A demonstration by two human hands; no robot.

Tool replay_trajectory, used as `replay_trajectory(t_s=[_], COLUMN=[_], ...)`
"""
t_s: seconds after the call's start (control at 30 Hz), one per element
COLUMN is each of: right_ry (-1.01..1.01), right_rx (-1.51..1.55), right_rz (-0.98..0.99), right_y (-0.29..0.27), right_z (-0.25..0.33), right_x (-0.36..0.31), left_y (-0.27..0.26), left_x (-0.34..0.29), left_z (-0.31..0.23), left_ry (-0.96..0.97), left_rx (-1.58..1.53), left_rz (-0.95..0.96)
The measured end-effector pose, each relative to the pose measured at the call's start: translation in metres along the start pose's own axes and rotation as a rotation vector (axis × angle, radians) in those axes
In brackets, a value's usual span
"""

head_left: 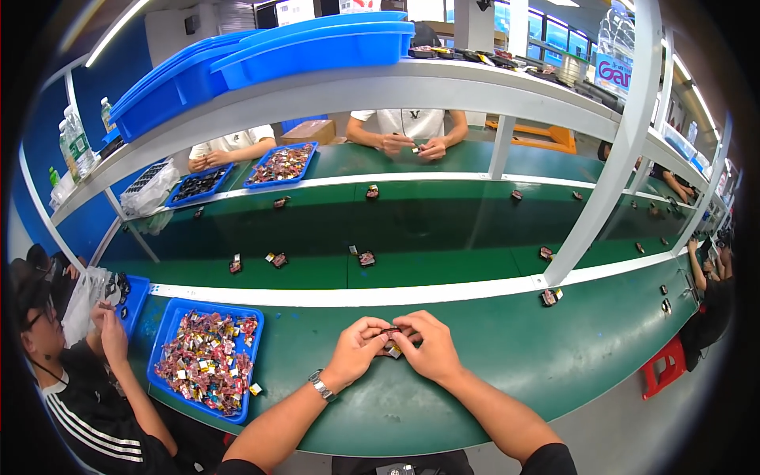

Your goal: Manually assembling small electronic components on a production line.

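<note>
Component (392, 330), small, dark | between left grip (358, 349) and right grip (431, 345) | both pinching it

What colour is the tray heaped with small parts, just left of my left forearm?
The tray is plain blue, seen best in the head view.
</note>
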State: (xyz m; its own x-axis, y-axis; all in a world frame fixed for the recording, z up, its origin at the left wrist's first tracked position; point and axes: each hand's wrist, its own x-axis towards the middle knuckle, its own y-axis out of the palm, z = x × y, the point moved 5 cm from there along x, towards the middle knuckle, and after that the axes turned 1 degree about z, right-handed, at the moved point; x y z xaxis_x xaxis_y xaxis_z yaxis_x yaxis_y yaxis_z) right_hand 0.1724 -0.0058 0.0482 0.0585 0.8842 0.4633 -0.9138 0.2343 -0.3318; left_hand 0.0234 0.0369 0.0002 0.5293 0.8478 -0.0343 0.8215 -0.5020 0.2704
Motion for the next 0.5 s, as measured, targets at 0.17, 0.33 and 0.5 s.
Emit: replay_trajectory(t_s=[0.17, 0.33, 0.5], right_ry=[-0.022, -0.029, -0.042], right_rx=[-0.032, -0.018, 0.002], right_rz=[0.055, 0.023, 0.001], right_y=[0.0054, 0.0057, 0.0029], right_z=[-0.0085, -0.0063, -0.0078], right_x=[-0.0011, -0.0015, -0.0009], left_y=[-0.0026, -0.0011, 0.0003], left_x=[0.0004, -0.0007, 0.0004], left_z=[0.0022, 0.0017, 0.0003], left_ry=[0.062, 0.092, 0.126], left_rx=[0.101, 0.094, 0.061], left_rz=[-0.016, 0.029, 0.072])
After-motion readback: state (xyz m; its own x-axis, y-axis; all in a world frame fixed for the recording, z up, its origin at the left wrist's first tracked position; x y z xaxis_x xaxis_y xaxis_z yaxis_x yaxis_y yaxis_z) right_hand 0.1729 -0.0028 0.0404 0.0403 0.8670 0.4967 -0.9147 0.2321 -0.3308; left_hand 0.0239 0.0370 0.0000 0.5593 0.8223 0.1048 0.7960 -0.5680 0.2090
